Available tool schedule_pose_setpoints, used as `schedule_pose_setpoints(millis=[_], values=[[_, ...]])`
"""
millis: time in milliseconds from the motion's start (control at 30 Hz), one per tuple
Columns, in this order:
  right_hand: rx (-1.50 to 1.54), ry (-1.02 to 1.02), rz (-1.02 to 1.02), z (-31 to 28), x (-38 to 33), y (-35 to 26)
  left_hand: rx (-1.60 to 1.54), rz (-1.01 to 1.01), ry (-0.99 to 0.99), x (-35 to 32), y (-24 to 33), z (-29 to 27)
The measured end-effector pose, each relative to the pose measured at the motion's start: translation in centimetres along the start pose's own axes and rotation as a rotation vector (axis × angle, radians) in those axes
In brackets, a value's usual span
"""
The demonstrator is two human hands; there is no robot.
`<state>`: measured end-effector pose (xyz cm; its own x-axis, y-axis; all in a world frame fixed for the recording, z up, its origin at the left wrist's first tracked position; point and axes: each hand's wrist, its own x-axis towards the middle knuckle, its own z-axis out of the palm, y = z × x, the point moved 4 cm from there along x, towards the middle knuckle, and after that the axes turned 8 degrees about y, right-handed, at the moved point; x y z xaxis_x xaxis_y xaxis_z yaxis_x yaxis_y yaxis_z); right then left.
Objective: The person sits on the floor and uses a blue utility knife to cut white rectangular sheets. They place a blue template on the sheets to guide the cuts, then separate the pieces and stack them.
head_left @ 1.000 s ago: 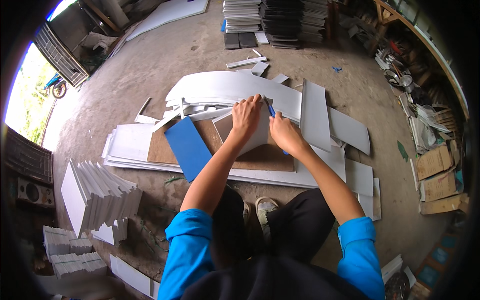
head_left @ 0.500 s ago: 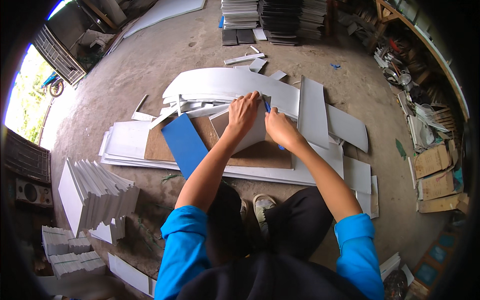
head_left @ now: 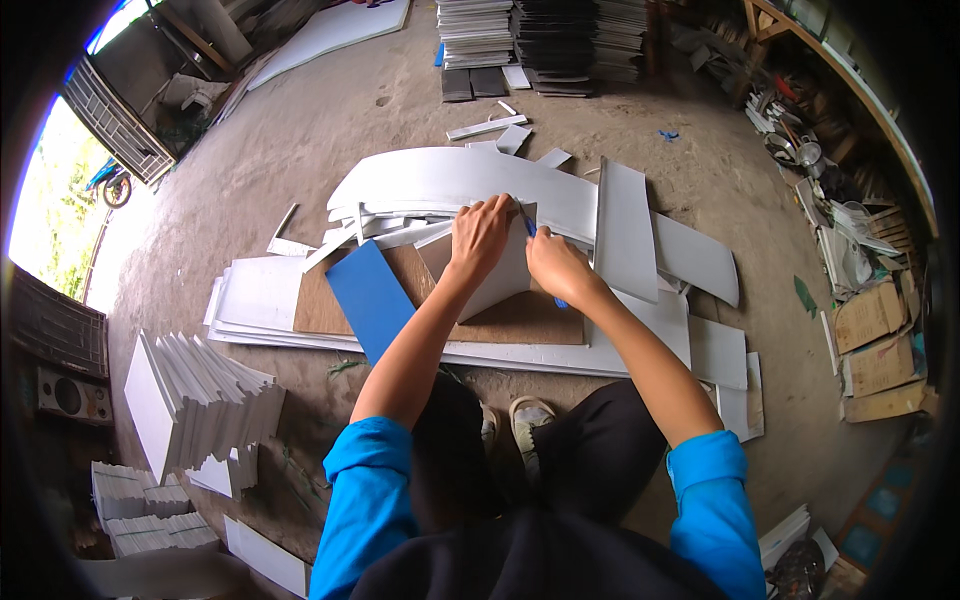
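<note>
My left hand (head_left: 481,237) is closed over the top edge of an upright block of white board (head_left: 502,272), its fingers curled around the far side. The block stands on a brown wooden board (head_left: 545,318). In my right hand (head_left: 556,264) is a slim blue tool, apparently a utility knife (head_left: 530,226); its tip is at the block's top edge, close to my left fingers. The blade is too small to make out. A flat blue panel (head_left: 371,298) lies slanted beside my left forearm.
Under the brown board are large white sheets (head_left: 258,290). A curved white sheet (head_left: 450,175) and offcuts lie beyond it. Stacked white pieces (head_left: 200,400) stand at the left, and tall board stacks (head_left: 560,45) at the far side. Flattened cardboard (head_left: 870,315) is on the right.
The view has shifted slightly, so the scene sits a little lower. Both hands stay at the block's top edge, with the blue tool still in the right one.
</note>
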<state>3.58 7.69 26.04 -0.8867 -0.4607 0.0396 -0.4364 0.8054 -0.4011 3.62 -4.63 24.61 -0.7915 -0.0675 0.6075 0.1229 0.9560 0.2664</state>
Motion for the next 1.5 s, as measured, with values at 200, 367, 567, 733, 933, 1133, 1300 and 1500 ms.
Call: schedule_pose_setpoints(millis=[200,367,567,733,933,1133,1300,1500], values=[[0.010,0.011,0.035,1.3,1.7,0.8,-0.050,-0.064,-0.086,0.3,0.4,-0.2],[0.065,0.009,-0.033,0.6,0.7,0.3,-0.307,-0.126,-0.013,1.2,0.3,-1.1],[0.081,0.014,0.034,0.5,1.1,0.0,-0.425,-0.206,-0.017,1.8,-0.4,-0.5],[0.032,0.125,0.018,1.2,2.2,-0.2,-0.394,-0.152,0.020,1.7,-1.2,0.5],[-0.055,-0.071,0.037,0.5,2.7,0.1,-0.261,-0.195,0.020,1.6,-0.6,0.6],[-0.068,-0.068,0.105,-0.3,2.1,-0.4,-0.338,-0.196,-0.015,2.0,-0.9,0.2],[-0.091,-0.158,0.132,0.4,3.1,-0.6,-0.340,-0.132,-0.042,2.0,-1.2,0.7],[-0.018,-0.024,0.097,2.4,4.7,1.2,-0.316,0.083,0.000,2.1,-1.0,1.6]])
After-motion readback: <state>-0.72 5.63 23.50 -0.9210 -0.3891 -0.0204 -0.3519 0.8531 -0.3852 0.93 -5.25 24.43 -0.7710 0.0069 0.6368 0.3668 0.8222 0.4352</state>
